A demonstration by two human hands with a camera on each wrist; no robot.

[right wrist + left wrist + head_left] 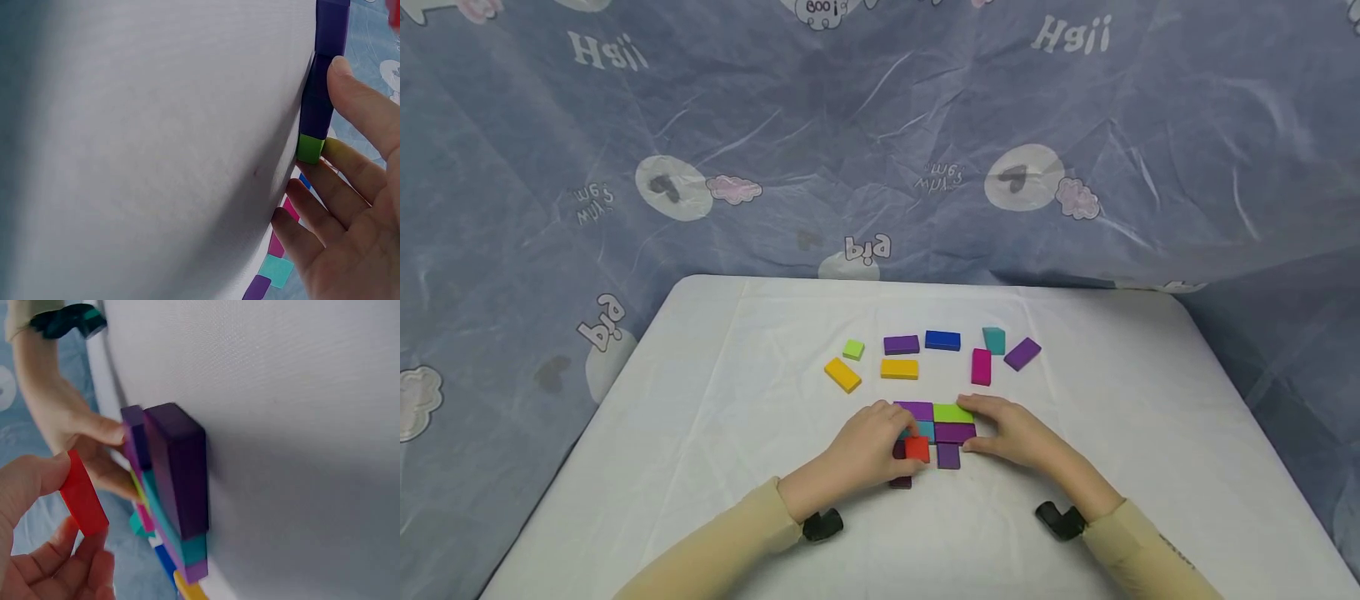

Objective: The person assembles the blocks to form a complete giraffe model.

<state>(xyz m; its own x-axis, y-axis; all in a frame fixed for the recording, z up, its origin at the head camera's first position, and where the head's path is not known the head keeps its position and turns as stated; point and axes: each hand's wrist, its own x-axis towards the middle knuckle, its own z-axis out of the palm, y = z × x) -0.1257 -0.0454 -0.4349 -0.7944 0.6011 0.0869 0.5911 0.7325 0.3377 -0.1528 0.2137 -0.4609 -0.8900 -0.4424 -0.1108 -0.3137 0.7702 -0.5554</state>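
My left hand [872, 446] pinches a red block [84, 494] between thumb and fingers, raised above the near left part of a flat group of blocks. That group includes a violet block [913, 410], a green block [952, 413], a teal block [926, 430], a purple block [955, 432] and a short purple block [948, 456]. A dark purple block [178, 469] lies at its near left, partly hidden by the left hand in the head view. My right hand [1015, 429] touches the group's right side, thumb by the purple block and index finger at the green one.
Behind the group lie loose blocks: yellow [842, 375], another yellow [899, 369], small green [853, 349], purple [901, 344], blue [942, 340], teal [994, 340], magenta [981, 367] and purple [1022, 354]. A patterned blue-grey sheet [880, 125] hangs past the white table's far edge.
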